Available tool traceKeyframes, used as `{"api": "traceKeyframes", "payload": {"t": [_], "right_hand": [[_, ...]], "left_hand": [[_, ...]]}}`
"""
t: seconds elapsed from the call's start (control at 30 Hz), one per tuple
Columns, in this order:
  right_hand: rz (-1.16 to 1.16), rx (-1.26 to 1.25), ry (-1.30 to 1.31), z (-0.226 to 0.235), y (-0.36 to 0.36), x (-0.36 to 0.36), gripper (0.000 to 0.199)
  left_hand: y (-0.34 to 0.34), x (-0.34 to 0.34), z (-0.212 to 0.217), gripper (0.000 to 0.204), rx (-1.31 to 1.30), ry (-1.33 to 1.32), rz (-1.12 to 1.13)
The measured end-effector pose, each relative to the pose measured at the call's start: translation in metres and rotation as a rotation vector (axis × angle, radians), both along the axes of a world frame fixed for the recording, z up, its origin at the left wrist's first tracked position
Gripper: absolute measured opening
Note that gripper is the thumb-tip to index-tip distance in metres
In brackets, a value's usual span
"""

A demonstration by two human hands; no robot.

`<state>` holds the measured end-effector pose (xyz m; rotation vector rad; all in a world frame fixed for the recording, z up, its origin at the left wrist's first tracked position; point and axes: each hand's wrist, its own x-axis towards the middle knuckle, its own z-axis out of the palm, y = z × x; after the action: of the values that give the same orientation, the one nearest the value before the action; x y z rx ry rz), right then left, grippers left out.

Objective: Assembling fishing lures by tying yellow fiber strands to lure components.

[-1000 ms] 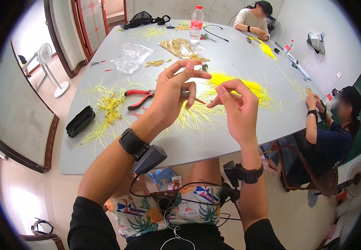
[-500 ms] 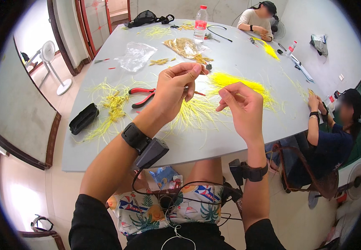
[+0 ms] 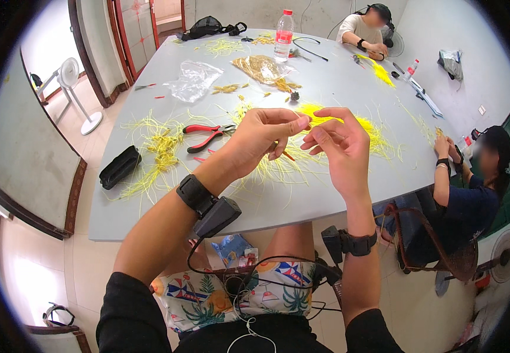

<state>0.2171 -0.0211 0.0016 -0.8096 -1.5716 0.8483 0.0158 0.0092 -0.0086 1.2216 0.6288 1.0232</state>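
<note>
My left hand (image 3: pixel 261 138) and my right hand (image 3: pixel 337 147) are raised together over the grey table (image 3: pixel 337 76), fingertips nearly touching. Both pinch a thin yellow wire (image 3: pixel 306 120) between thumb and forefinger; a small red-tipped piece pokes out below my left fingers. Under the hands lies a spread of loose yellow wires (image 3: pixel 325 141). Red-handled pliers (image 3: pixel 208 135) lie just left of my left hand. A tangled bundle of yellow wires (image 3: pixel 160 147) sits farther left.
A black pouch (image 3: pixel 119 166) lies at the table's left edge. A clear plastic bag (image 3: pixel 193 79), a bag of tan pieces (image 3: pixel 263 67) and a water bottle (image 3: pixel 283 26) stand farther back. One person (image 3: pixel 366 29) sits at the far end, another (image 3: pixel 472 188) at the right.
Both hands have drawn closer together and shifted slightly left over the yellow wires. My right fingers now meet my left fingertips on the wire.
</note>
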Motion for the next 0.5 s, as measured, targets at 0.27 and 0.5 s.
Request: {"api": "traceKeyframes", "payload": {"t": [0.27, 0.5], "right_hand": [[0.042, -0.153, -0.234, -0.004, 0.006, 0.009, 0.009], [0.417, -0.120, 0.413, -0.020, 0.010, -0.004, 0.019]], "left_hand": [[0.005, 0.000, -0.007, 0.020, 0.097, 0.060, 0.164], [-0.001, 0.001, -0.005, 0.017, -0.045, -0.113, -0.072]]}}
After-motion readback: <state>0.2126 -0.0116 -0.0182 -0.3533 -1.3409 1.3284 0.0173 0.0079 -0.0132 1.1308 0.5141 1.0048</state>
